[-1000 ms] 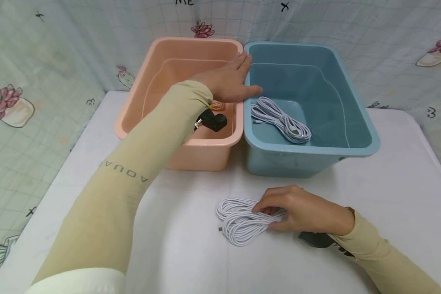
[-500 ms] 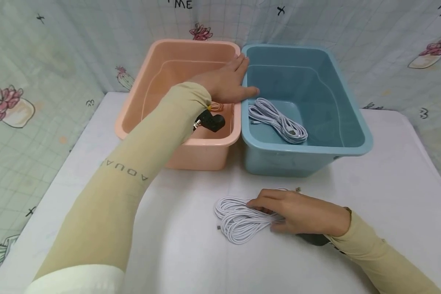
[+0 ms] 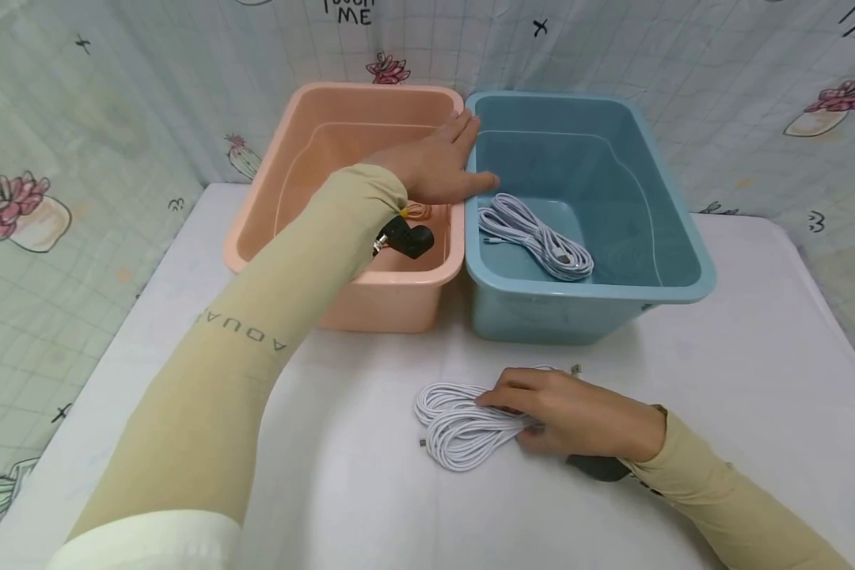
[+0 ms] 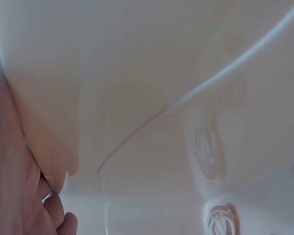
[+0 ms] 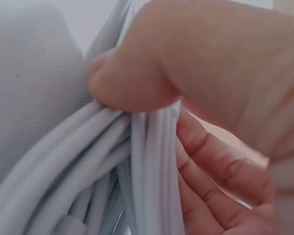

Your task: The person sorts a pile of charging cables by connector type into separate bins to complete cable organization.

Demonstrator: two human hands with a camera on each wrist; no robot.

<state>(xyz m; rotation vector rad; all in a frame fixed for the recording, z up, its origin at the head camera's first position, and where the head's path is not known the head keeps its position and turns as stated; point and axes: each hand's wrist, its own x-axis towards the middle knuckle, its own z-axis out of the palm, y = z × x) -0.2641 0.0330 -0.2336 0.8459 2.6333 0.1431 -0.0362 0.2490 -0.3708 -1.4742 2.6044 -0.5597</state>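
A coiled white charging cable (image 3: 456, 427) lies on the white tabletop, one small plug (image 3: 423, 442) at its left side. My right hand (image 3: 566, 408) grips the coil's right end; beyond the knuckles another plug (image 3: 575, 370) sticks out. In the right wrist view, the thumb presses on the bundled cable strands (image 5: 154, 171), with the fingers curled behind them. My left hand (image 3: 438, 166) rests with spread, straight fingers on the adjoining rims of the peach bin (image 3: 381, 277) and the blue bin (image 3: 591, 291). In the left wrist view, fingers (image 4: 54, 208) show beside the bin wall.
Inside the blue bin lies another coiled white cable (image 3: 534, 237). A peach-coloured coil (image 3: 417, 210) shows in the peach bin, partly hidden by my left forearm and its black wrist camera (image 3: 406, 237). Patterned cloth (image 3: 570, 47) hangs behind the bins.
The head view has tilted and shifted slightly. My right hand has moved a little left over the coil, and the plug beyond its knuckles has come into sight. My left hand stays on the rims.
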